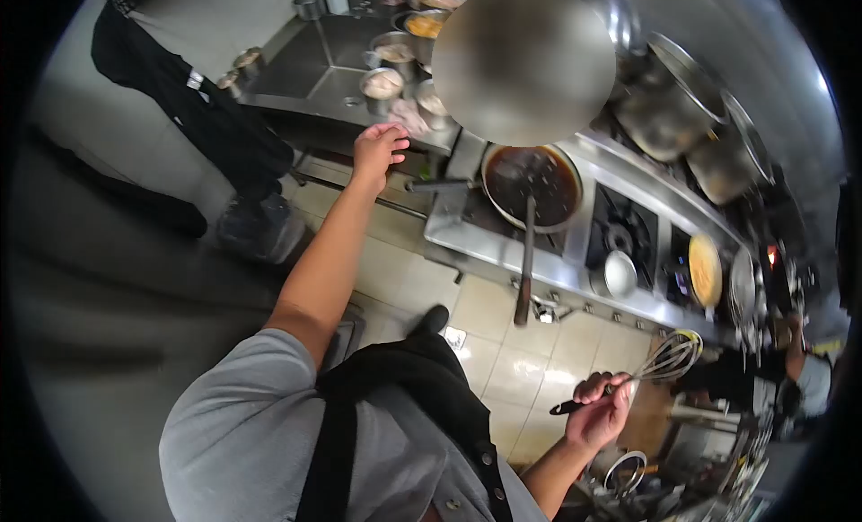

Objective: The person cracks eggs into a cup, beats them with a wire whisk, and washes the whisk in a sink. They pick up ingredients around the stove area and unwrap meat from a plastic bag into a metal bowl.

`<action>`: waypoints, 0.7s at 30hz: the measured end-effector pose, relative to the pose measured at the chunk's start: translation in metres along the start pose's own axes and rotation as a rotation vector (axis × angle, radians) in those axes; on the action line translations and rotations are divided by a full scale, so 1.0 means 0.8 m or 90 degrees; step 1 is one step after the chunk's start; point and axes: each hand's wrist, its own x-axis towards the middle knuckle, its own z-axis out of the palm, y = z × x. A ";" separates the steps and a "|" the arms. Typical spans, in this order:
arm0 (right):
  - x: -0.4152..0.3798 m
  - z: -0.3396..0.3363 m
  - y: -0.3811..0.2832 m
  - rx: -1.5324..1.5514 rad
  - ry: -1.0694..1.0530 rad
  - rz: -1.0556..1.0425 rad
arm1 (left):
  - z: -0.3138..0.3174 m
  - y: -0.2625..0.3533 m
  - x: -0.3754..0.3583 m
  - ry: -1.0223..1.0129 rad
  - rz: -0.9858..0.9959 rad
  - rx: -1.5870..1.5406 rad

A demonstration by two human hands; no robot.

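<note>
Silver whisk point(648, 370) in curled fingers of right hand point(600, 423), nothing in half-open left hand point(375, 156): avoid bumping overhanging utensil handle point(524, 289) (snag point) and splashing dark liquid point(558, 185).

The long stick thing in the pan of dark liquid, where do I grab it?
Grip the long-handled tool by its brown end, coming from the front of the stove. That end pokes past the edge, away from the dark liquid, and looks slim enough to wrap your fingers around.
</note>
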 end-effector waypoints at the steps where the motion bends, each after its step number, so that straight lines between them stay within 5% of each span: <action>1: 0.030 0.011 0.002 0.004 -0.013 0.003 | -0.013 0.003 0.031 0.036 0.002 0.005; 13: 0.233 0.099 0.038 -0.035 -0.082 0.052 | -0.203 -0.001 0.168 0.343 -0.050 0.054; 21: 0.311 0.216 0.143 -0.068 -0.050 0.079 | -0.256 0.047 0.359 0.266 -0.027 0.087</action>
